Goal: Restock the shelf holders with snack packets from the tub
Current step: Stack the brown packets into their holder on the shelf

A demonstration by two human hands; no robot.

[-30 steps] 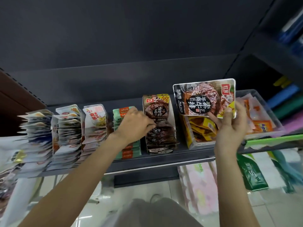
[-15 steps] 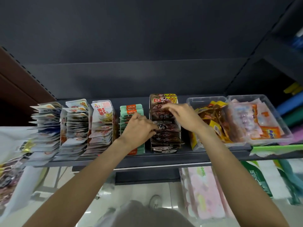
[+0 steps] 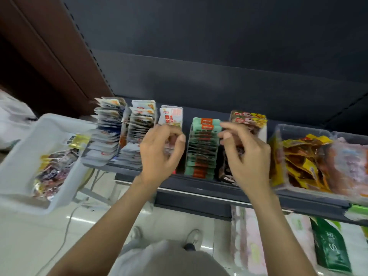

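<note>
1. The left hand (image 3: 159, 154) had curled fingers in front of the red and white packets (image 3: 171, 116). I could not tell if it held one, because that part was blurry.
2. The right hand (image 3: 247, 156) had bent fingers over the brown packets (image 3: 249, 118). I could not tell if it pinched anything.
3. The packets stood in rows on the dark shelf (image 3: 199, 186). Each row's long way ran from 6 o'clock to 12 o'clock, and the packet fronts faced the person.
4. The green packets (image 3: 203, 148) stood between the two hands.
5. The white tub (image 3: 25, 156) was at 9 o'clock from the left hand, tilted, with loose snack packets (image 3: 55, 166) inside.
6. Two rows of pale packets (image 3: 109, 132) stood between the tub and the left hand.
7. A clear bin (image 3: 286, 132) of yellow packets (image 3: 304, 162) sat at 3 o'clock from the right hand, just beside it.
</note>
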